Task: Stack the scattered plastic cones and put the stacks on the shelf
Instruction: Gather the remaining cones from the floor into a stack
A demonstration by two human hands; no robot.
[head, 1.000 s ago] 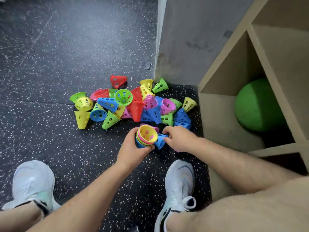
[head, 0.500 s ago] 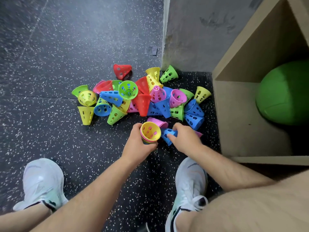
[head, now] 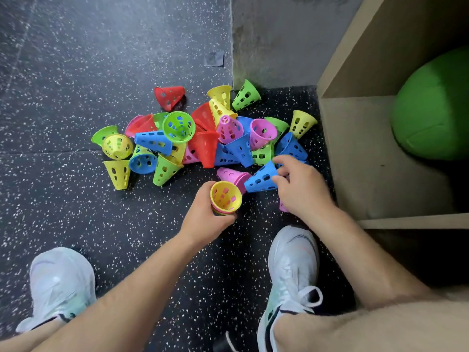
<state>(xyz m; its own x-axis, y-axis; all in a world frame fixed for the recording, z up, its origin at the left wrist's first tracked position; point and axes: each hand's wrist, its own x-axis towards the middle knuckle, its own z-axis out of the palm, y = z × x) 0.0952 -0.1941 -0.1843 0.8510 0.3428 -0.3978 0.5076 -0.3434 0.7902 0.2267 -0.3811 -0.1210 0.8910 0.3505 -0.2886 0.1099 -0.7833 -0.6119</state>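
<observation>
Several perforated plastic cones in red, yellow, green, blue and pink lie in a heap (head: 203, 138) on the dark speckled floor. My left hand (head: 203, 219) grips a short stack of nested cones (head: 225, 196) with a yellow one on top, open end facing up. My right hand (head: 299, 189) pinches a blue cone (head: 261, 177) by its narrow tip, lifted just right of the stack. A pink cone (head: 232, 175) lies behind the stack. The wooden shelf (head: 355, 153) stands at the right.
A green ball (head: 431, 107) fills the shelf's lower compartment. A grey wall (head: 274, 39) meets the floor behind the heap. My two white shoes (head: 61, 283) (head: 291, 270) stand on the floor near me. A bit of pink cone (head: 283, 206) shows under my right hand.
My right hand has lifted the blue cone off the floor and turned it sideways, up and to the right of the stack. The left hand kept its hold on the stack.
</observation>
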